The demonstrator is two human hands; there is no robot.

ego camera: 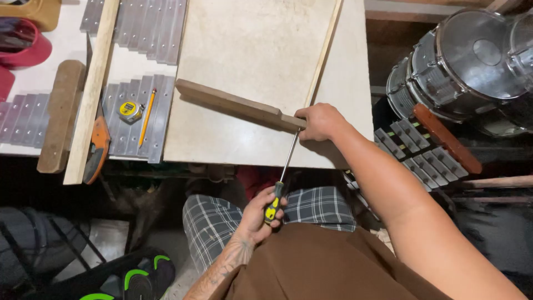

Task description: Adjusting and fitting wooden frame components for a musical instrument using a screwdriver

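The right hand [317, 121] clamps the stiff wooden block [233, 104] at its 4 o'clock end, while the left hand [261, 214] fists the long screwdriver [282, 179] by its grippy handle.

a pale worktable [355, 72] is seen from above, lit brightly, while the floor [139, 244] below it is left in shadow. to the right of the table, chrome drums [472, 61] are stacked; along its left part, metal bars [139, 28] are laid.
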